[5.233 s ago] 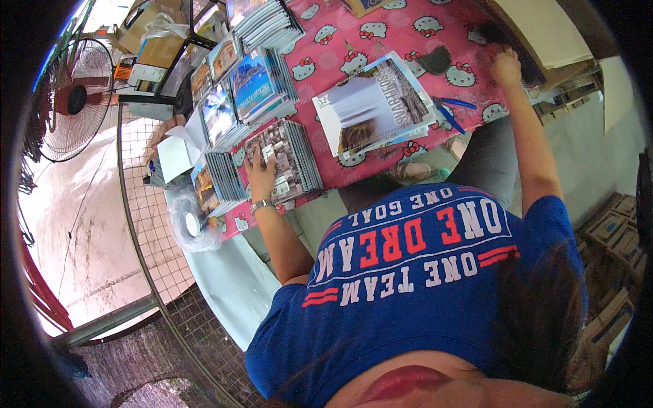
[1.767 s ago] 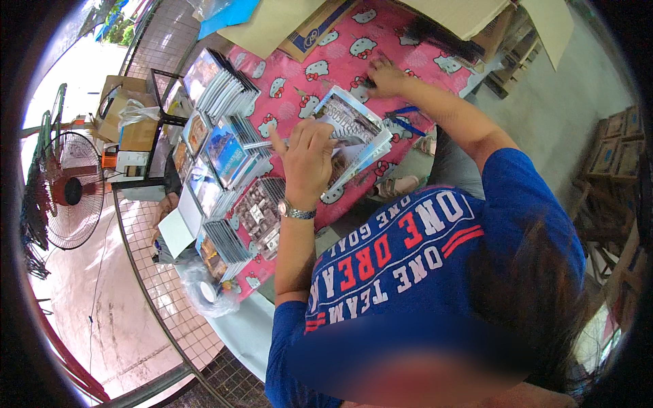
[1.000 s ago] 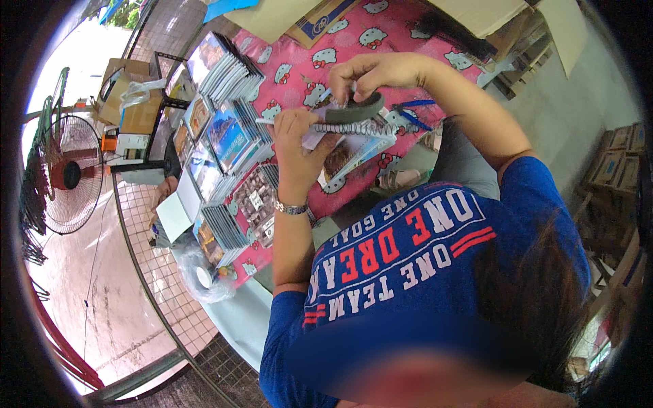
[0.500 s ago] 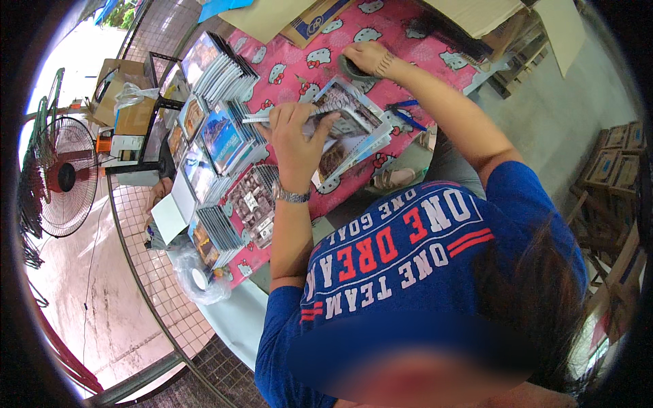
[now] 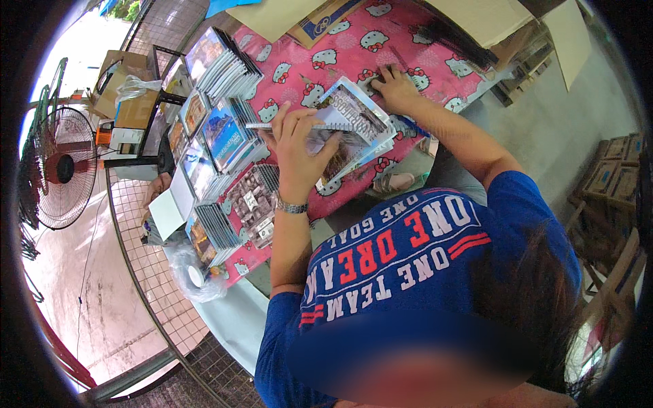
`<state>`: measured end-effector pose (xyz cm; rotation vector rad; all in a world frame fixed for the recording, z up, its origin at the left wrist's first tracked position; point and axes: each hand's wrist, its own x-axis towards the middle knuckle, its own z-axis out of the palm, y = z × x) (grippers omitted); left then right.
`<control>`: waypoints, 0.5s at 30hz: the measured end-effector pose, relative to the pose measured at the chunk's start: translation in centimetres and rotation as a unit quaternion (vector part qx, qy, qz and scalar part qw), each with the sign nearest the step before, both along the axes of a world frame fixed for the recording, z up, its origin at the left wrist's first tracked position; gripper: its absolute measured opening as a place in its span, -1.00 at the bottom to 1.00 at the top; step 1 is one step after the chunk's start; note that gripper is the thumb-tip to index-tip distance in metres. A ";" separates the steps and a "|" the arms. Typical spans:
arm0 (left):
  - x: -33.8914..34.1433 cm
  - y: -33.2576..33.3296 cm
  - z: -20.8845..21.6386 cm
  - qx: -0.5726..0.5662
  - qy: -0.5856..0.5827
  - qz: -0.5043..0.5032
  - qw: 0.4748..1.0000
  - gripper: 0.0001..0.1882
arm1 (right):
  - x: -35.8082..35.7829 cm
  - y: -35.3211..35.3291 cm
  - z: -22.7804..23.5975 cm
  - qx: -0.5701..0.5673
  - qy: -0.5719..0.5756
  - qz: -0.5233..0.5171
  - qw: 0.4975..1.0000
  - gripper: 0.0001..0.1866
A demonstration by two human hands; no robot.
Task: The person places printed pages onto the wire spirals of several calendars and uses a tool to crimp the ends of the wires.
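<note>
My left hand [image 5: 297, 139] pinches a spiral-bound notebook [image 5: 323, 127] by its bound edge, raised and tilted above a small pile. Loose photo-printed covers and sheets [image 5: 360, 153] lie fanned out beneath it, one with a grey photo on it. My right hand [image 5: 398, 92] rests at the pile's far right edge, fingers bent down towards the tablecloth. A dark grey object shows partly under those fingers; its kind is hidden. Close to my left hand stand stacks of spiral-bound notebooks with a blue cover [image 5: 226, 136] and a grey photo cover [image 5: 253, 204].
The pink patterned tablecloth [image 5: 279, 51] covers the table. More notebook stacks [image 5: 214, 58] stand at the left, by a clear plastic bag [image 5: 197, 272]. A fan [image 5: 64, 168] and cardboard box [image 5: 122, 88] are farther left. Cardboard sheets [image 5: 483, 20] lie at the far right.
My right hand has come nearer and to the right, to the edge of the pile, and the dark grey object has moved with it. My left hand keeps hold of the notebook.
</note>
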<state>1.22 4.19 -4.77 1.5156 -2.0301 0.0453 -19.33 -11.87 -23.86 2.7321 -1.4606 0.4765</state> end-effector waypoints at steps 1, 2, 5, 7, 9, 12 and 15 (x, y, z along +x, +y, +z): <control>-0.3 -0.1 0.4 0.003 0.004 -0.010 1.000 -0.64 | -0.6 -1.0 0.3 0.051 -0.011 0.030 0.998 -0.54; -0.4 -0.2 0.7 0.007 0.009 -0.020 1.000 -0.65 | -1.3 -2.1 0.8 0.102 -0.023 0.060 0.993 -0.54; -0.7 -0.3 0.3 -0.010 0.016 -0.028 0.999 -0.65 | -1.9 -4.2 4.2 0.241 -0.157 0.095 0.953 -0.56; -0.1 0.0 0.0 -0.001 0.006 -0.001 1.000 -0.63 | -1.1 -2.8 11.8 0.469 -0.384 0.228 0.762 -0.48; -0.2 0.4 0.2 0.010 -0.004 0.009 1.000 -0.61 | -1.0 1.0 17.9 0.575 -0.415 0.348 0.613 -0.40; -0.7 0.0 0.7 0.003 -0.014 0.001 1.000 -0.58 | -0.9 2.2 19.7 0.536 -0.269 0.422 0.680 -0.34; -0.4 -0.1 0.1 -0.008 -0.016 -0.009 1.000 -0.56 | -0.7 2.0 19.4 0.542 -0.270 0.427 0.672 -0.34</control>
